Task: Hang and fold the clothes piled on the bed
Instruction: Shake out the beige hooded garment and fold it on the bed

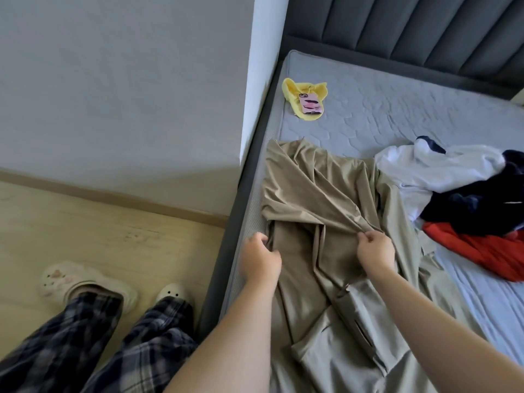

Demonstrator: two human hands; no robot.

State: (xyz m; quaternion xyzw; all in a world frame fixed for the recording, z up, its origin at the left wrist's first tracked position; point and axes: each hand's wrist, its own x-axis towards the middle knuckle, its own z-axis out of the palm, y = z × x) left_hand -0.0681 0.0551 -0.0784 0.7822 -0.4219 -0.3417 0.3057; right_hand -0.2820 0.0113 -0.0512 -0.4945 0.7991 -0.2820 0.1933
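Though creased, trousers (306, 188) in left hand (259, 258); right hand (375, 249)

Trousers along the mattress edge, other clothes beside them.
The trousers (326, 251) lie on the mattress (382, 109) along its edge nearest the floor (85, 236), their far part folded back over the rest. From them, a pile of clothes (467, 199) lies just beside at 3 o'clock. A phone (310, 104) rests on a small cloth (290, 90) at 12 o'clock, well apart. The headboard (411, 32) stands at 1 o'clock, and slippers (85, 279) at 8 o'clock.
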